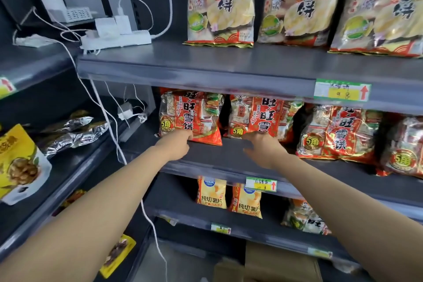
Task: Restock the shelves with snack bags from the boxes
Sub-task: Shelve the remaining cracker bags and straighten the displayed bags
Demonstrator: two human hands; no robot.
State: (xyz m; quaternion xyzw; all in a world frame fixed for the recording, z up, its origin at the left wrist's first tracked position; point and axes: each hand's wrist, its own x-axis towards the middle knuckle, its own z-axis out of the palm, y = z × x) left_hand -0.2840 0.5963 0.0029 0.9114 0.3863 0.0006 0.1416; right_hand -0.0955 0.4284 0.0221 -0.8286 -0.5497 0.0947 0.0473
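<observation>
Stretches bare forearms point(103, 192) in; pinches the lower edge of the left red snack bag point(190, 114) with the left hand point(179, 146), touches the second red snack bag point(258, 117) with the right hand point(263, 147), cannot tell whether gripping. Steadies both on the middle shelf point(229, 155); risks toppling either forward off the lip if released leaning.
</observation>
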